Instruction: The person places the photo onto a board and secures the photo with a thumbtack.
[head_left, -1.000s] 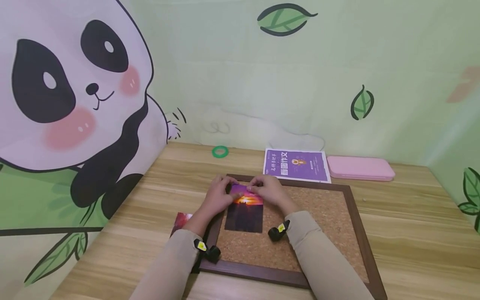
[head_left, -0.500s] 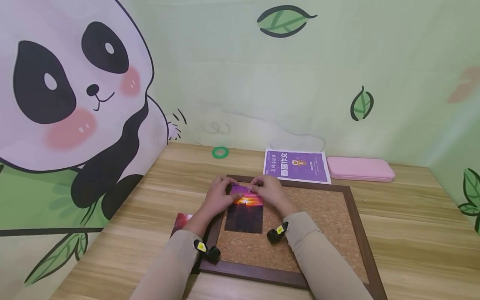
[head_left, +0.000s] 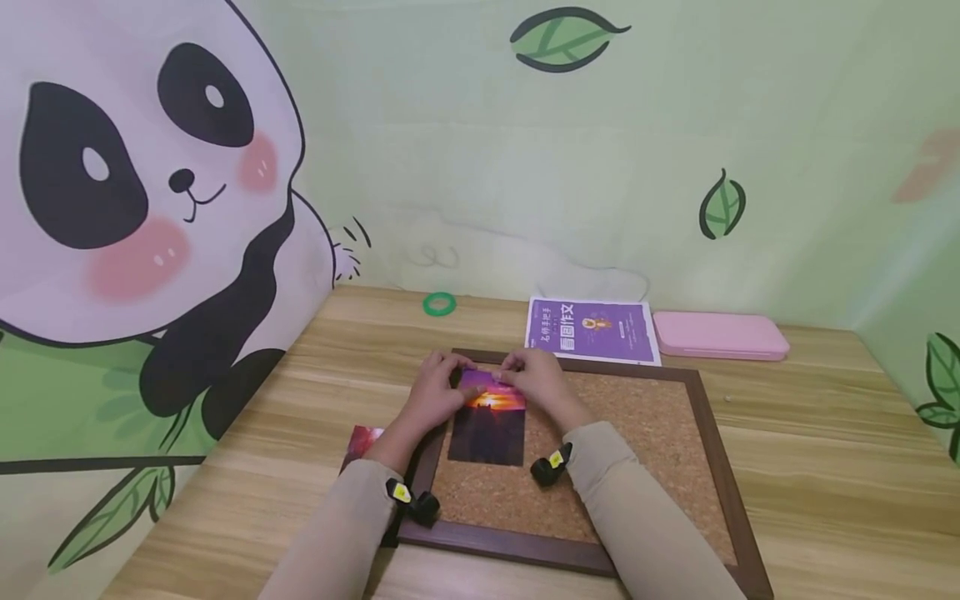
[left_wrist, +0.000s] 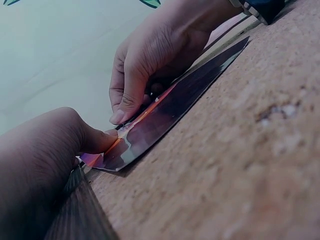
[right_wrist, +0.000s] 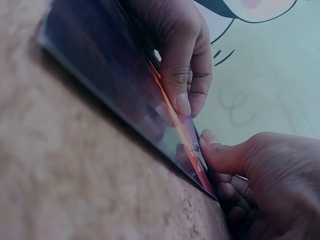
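Observation:
A sunset photo [head_left: 487,437], purple and orange above and dark below, lies at the upper left of a framed cork board [head_left: 637,450]. My left hand [head_left: 433,398] pinches the photo by its top left part, the thumb lying across the picture. At the top right part of the photo, my right hand [head_left: 542,382] has thumb and fingertips together. A small metallic pin [right_wrist: 195,148] shows at the right thumb tip in the right wrist view, against the photo's purple strip. Seen from the left wrist, the photo's near edge [left_wrist: 150,147] stands slightly off the cork.
A second, reddish photo [head_left: 363,440] sticks out left of the board, partly under the left sleeve. Behind the board are a green tape ring [head_left: 439,304], a purple booklet [head_left: 600,332] and a pink case [head_left: 720,335]. A tiny pale thing [head_left: 727,398] lies right of the frame.
The right wrist has shifted slightly left. Both hands otherwise keep their places on the photo, and the photo stays where it was.

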